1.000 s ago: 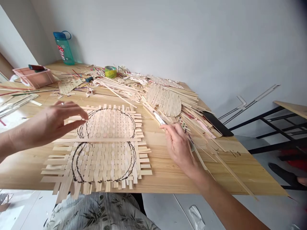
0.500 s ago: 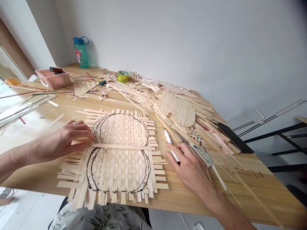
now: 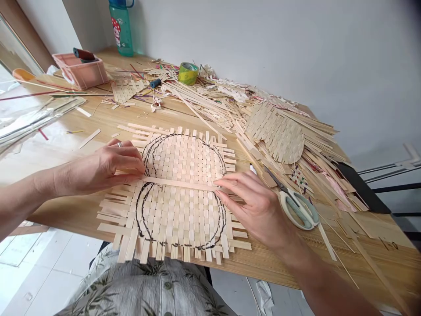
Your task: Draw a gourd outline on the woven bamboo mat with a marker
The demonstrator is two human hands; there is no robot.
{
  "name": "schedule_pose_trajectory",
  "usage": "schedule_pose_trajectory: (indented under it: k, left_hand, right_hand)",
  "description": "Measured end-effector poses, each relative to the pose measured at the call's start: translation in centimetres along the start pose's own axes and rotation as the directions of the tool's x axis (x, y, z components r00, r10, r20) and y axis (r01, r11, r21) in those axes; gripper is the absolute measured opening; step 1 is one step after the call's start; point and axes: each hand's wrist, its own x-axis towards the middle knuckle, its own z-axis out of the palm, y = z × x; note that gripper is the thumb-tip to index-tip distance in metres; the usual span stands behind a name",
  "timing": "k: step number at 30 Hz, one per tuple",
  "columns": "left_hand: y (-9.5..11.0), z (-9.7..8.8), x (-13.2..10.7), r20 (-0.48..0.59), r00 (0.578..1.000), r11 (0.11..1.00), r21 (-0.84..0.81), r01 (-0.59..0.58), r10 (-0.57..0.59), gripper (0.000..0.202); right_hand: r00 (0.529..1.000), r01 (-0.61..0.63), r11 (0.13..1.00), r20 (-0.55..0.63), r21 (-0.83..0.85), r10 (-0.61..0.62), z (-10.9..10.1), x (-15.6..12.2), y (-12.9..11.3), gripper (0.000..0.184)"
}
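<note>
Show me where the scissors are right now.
In the head view, the green-handled scissors lie just right of the person's right hand, with their blades pointing away from the person, close to the white marker pen.

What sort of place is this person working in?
Likely a handicraft workroom: a wooden table heaped with thin strips, a woven strip mat with circles drawn on it, and scissors.
</note>
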Motion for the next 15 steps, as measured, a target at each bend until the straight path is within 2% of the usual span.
schedule_pose_trajectory:
  k: [7,11,15]
  left_hand:
    - [-0.3,0.2,0.0,-0.044,0.996,0.997,0.009,-0.080,0.080,0.032]
    - [0.0,0.1,0.3,-0.016,0.999,0.999,0.017,-0.051,0.052,0.042]
    - [0.2,0.2,0.5,-0.008,0.998,0.997,0.042,-0.060,0.060,0.041]
  right_hand:
    - [0.998,-0.033,0.996,0.053,0.078,0.029,1.6,-0.4,0.5,0.019]
    - [0.997,-0.052,0.994,0.057,0.099,0.047,1.6,-0.5,0.5,0.020]
    - [0.997,-0.048,0.992,0.062,0.113,0.041,1.7,-0.4,0.5,0.019]
